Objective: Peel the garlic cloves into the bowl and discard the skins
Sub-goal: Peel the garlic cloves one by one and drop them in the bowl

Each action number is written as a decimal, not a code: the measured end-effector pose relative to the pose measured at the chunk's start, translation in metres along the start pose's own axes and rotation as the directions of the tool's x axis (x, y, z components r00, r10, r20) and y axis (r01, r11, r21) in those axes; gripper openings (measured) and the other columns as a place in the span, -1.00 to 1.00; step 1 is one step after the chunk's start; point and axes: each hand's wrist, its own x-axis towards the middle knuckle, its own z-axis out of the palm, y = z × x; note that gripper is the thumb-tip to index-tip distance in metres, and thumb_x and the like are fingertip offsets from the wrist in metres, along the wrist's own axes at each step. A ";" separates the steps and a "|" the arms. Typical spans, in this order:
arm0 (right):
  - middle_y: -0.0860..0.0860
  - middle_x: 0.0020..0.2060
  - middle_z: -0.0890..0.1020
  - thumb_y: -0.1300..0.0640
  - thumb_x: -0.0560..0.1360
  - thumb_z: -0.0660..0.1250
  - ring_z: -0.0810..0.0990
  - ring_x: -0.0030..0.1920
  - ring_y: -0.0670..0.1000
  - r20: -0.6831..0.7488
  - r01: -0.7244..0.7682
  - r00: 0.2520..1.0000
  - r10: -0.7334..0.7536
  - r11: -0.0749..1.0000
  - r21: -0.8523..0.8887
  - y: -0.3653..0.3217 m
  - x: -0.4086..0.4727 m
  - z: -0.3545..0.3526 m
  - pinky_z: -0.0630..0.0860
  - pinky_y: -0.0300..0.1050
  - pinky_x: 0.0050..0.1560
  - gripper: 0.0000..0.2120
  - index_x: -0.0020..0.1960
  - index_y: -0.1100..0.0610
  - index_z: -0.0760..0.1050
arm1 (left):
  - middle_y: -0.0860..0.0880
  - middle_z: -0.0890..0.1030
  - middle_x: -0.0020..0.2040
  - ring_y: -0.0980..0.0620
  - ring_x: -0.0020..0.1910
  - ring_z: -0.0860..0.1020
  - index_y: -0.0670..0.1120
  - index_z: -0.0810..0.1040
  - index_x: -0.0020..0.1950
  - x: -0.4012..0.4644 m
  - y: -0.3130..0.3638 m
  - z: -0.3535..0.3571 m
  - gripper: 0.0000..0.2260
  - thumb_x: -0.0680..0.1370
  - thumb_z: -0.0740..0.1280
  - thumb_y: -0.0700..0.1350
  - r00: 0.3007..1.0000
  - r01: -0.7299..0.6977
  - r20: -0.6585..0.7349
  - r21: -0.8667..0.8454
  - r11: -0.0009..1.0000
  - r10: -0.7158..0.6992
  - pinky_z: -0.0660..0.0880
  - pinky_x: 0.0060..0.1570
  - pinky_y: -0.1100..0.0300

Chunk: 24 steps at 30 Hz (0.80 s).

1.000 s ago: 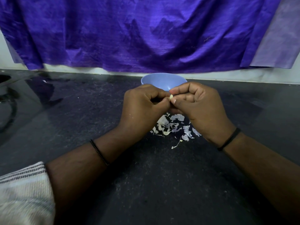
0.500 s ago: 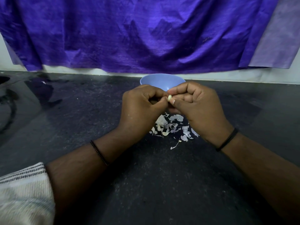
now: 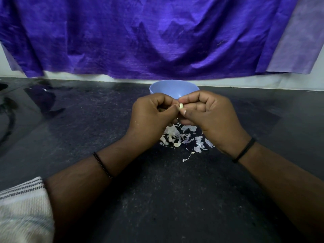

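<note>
I saw a small pale cream garlic clove [image 3: 181, 106] held between the two hands, raised above the counter and just in front of the bowl. Only a sliver of the clove showed; it looked smooth and glossy on the visible face, and I could not tell whether any skin remained on the hidden side.

The left hand [image 3: 150, 118] had its fingers curled inward, thumb tip pressed against the clove from the left. The right hand [image 3: 212, 116] was likewise curled, with the thumb and forefinger pinching the clove from the right; the pale nail of its thumb [image 3: 184, 112] sat just below the clove. The knuckles of the two hands were nearly touching.

The round light blue plastic bowl [image 3: 172, 88] stood on the counter just behind the hands, close to the back wall. Its near rim was hidden by the fingers. I could see only the upper inner wall, so I could not tell what lay inside.

A loose pile of white and faintly purple papery garlic skins [image 3: 184, 139] lay on the dark speckled stone countertop [image 3: 157, 199] directly below the hands, with one curled strip [image 3: 188, 156] a little apart on the near side.

Each wrist carried a thin black band. A striped off-white woven sleeve [image 3: 22, 207] showed at lower left. A creased purple cloth [image 3: 149, 35] hung along the wall behind.
</note>
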 end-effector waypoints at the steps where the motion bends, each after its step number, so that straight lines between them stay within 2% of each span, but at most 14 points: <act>1: 0.11 -0.17 0.74 0.36 0.52 0.40 0.74 -0.13 0.07 -0.007 0.003 1.000 -0.004 1.000 -0.013 0.001 0.001 -0.001 0.65 -0.15 -0.12 -0.85 0.07 0.21 0.60 | -0.07 0.68 -0.34 0.02 -0.38 0.65 -0.14 0.68 -0.13 0.000 0.001 -0.001 -0.92 0.54 0.42 -0.26 1.000 0.017 0.015 -0.029 0.999 -0.016 0.61 -0.31 0.17; 5: 0.09 -0.19 0.74 0.35 0.52 0.41 0.74 -0.14 0.06 -0.020 0.044 0.999 -0.047 0.993 -0.111 0.002 0.002 -0.002 0.68 -0.04 -0.06 -0.85 0.05 0.18 0.59 | -0.11 0.69 -0.31 0.01 -0.38 0.63 -0.20 0.69 -0.08 0.000 0.006 -0.004 -0.95 0.54 0.43 -0.27 0.996 0.063 0.067 -0.085 0.994 -0.057 0.61 -0.33 0.16; 11: -0.01 -0.19 0.74 0.31 0.51 0.44 0.73 -0.16 -0.05 -0.021 0.117 0.991 -0.129 0.950 -0.290 0.004 0.002 0.000 0.68 0.06 -0.01 -0.83 0.03 0.09 0.61 | -0.15 0.68 -0.32 0.01 -0.41 0.63 -0.19 0.70 -0.14 0.001 0.006 -0.005 -0.96 0.50 0.46 -0.29 0.998 0.056 0.042 -0.067 0.996 -0.053 0.56 -0.37 0.19; 17: -0.04 -0.21 0.74 0.31 0.50 0.45 0.73 -0.17 -0.07 -0.032 0.156 0.984 -0.177 0.929 -0.335 0.005 0.001 0.001 0.68 0.06 -0.04 -0.81 0.00 0.05 0.63 | -0.13 0.68 -0.33 -0.01 -0.40 0.64 -0.21 0.70 -0.12 -0.002 0.006 -0.004 -0.96 0.51 0.46 -0.29 1.000 0.024 0.014 -0.044 0.999 -0.024 0.61 -0.33 0.13; 24: -0.05 -0.21 0.74 0.32 0.50 0.44 0.73 -0.17 -0.07 -0.029 0.156 0.984 -0.174 0.936 -0.314 0.004 0.000 0.002 0.68 0.06 -0.04 -0.83 0.02 0.09 0.63 | -0.08 0.68 -0.36 -0.01 -0.41 0.65 -0.16 0.69 -0.17 -0.001 0.004 -0.002 -0.93 0.50 0.45 -0.28 1.000 0.017 -0.024 0.008 1.000 -0.017 0.62 -0.34 0.12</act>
